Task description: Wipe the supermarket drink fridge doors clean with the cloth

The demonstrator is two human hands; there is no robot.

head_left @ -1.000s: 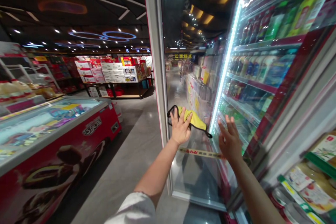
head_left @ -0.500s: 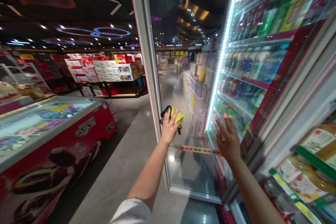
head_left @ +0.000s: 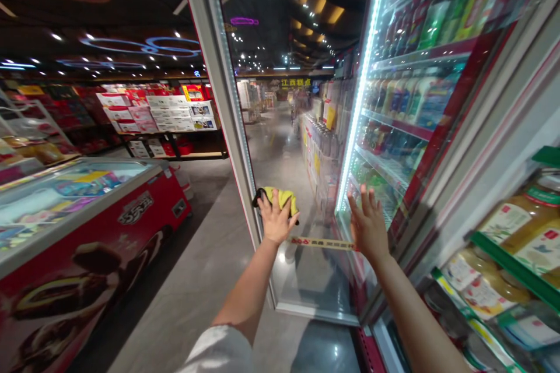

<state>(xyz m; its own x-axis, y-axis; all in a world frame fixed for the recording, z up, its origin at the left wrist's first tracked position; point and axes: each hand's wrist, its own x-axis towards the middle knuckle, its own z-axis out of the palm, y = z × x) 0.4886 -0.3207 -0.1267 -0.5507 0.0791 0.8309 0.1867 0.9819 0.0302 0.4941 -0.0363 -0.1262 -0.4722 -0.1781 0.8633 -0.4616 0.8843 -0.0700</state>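
My left hand [head_left: 276, 221] holds a yellow cloth [head_left: 285, 198] with a dark edge flat against the glass door [head_left: 280, 157], fingers spread over it, close to the door's grey frame [head_left: 231, 111]. Part of the cloth is hidden under the hand. To the right, my right hand [head_left: 370, 227] is raised with its fingers stretched out and nothing in it. It appears in front of the glass near the lit cooler edge; I cannot tell whether it touches. A printed strip [head_left: 324, 243] runs across the glass below both hands.
Behind the glass at right, cooler shelves [head_left: 402, 122] carry rows of bottles. Jars [head_left: 511, 215] stand on a green-edged shelf at far right. A red chest freezer [head_left: 140, 215] is on the left, with stacked boxes [head_left: 170, 113] on a rack behind it.
The view has turned slightly, so the door and cooler sit further left. My left hand has shifted on the glass with the cloth, its fingers wider apart. My right hand stays raised.
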